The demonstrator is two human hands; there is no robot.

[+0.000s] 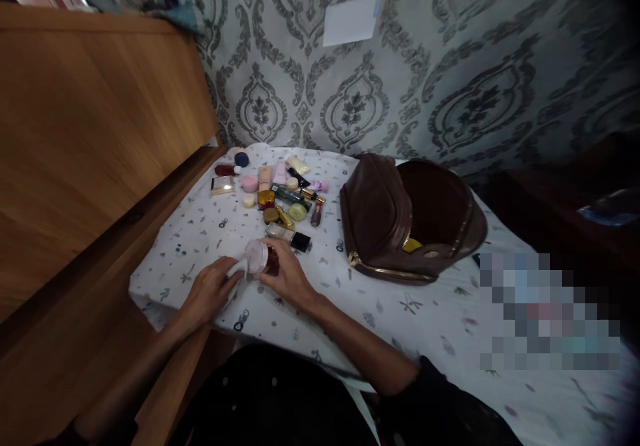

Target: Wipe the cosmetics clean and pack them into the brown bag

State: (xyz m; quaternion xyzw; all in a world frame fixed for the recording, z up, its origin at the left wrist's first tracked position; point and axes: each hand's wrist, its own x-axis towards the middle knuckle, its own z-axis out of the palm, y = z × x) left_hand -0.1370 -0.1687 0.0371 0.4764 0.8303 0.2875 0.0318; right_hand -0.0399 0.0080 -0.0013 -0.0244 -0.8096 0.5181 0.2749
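Note:
My right hand [290, 278] grips a small round cosmetic jar [257, 257] with a pale pinkish top, tilted so that its top faces me. My left hand [206, 291] pinches a white wipe or cloth [238, 270] against the jar's left side. Just beyond my right hand lies a foundation bottle [281, 233] with a black cap. Several more cosmetics lie behind it, among them an amber jar [266, 199], a pale green round pot [297, 212], a pink pot [250, 183], a beige tube [265, 178] and a palette [222, 185].
To the right of the cosmetics stands a brown zip bag [373, 216], its top open and something yellow inside. A wooden cabinet [100, 99] rises at the left. Patterned wallpaper backs the cloth-covered table [330, 313]. A pixelated patch hides part of the right side.

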